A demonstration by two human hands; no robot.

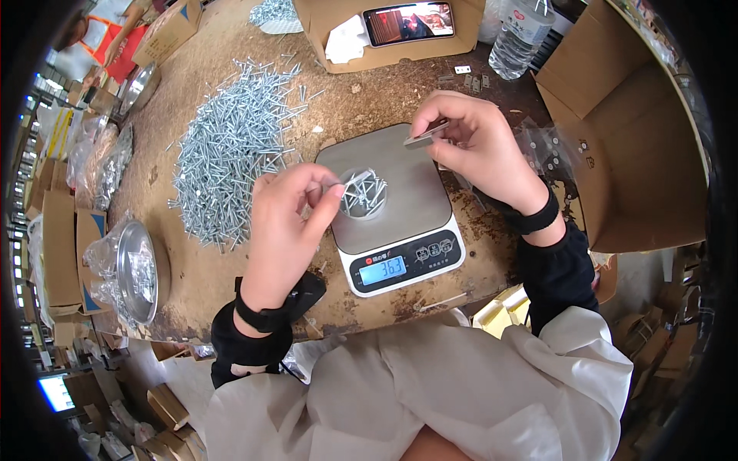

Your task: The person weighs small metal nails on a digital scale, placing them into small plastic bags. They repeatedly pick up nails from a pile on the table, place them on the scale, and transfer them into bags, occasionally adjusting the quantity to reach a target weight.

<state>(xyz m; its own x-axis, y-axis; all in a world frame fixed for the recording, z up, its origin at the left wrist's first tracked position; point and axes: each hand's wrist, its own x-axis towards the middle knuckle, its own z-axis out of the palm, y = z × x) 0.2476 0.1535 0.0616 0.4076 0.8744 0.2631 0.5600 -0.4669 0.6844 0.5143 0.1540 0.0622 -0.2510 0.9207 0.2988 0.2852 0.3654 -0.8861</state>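
Observation:
A digital scale with a grey metal pan and a lit display stands at the table's front. On its pan is a small round clear cup with several silver screws in it. My left hand pinches the cup's left rim between thumb and forefinger. Above the pan's far right corner, my right hand is closed on a small flat metal plate; whether it is one piece or a stack, I cannot tell. A large heap of silver screws lies to the left of the scale.
A cardboard box stands open at the right, near a water bottle. A phone rests in a carton at the back. A metal bowl sits at the left edge. A person in red is at the far left.

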